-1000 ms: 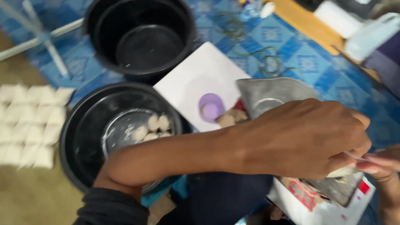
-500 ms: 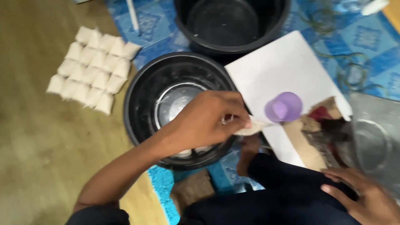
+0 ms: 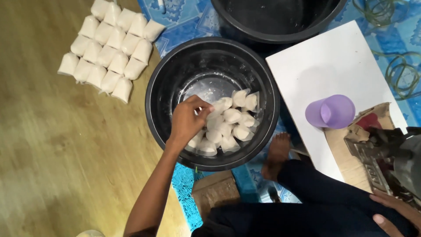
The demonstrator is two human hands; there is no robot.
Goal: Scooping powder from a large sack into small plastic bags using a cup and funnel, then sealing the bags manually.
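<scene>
My left hand (image 3: 188,120) reaches down into a black basin (image 3: 151,83), its fingertips pinched on a small white filled bag (image 3: 218,106) at the edge of a heap. Several more such bags (image 3: 237,127) lie together on the basin's floury bottom. My right hand (image 3: 394,213) rests at the lower right on my dark trouser leg, fingers spread and holding nothing. It lies just below a grey metal device (image 3: 394,151) that sits on torn cardboard (image 3: 344,151).
Rows of white bags (image 3: 109,48) lie on the wooden floor at upper left. A second black basin (image 3: 272,17) stands behind the first. A purple cup (image 3: 331,112) lies on a white board (image 3: 329,66). Rubber bands (image 3: 399,70) lie on the blue mat. My bare foot (image 3: 277,153) is beside the basin.
My left hand carried a small white bag from the metal device over to the left and down into the basin. My right hand stayed low at the right.
</scene>
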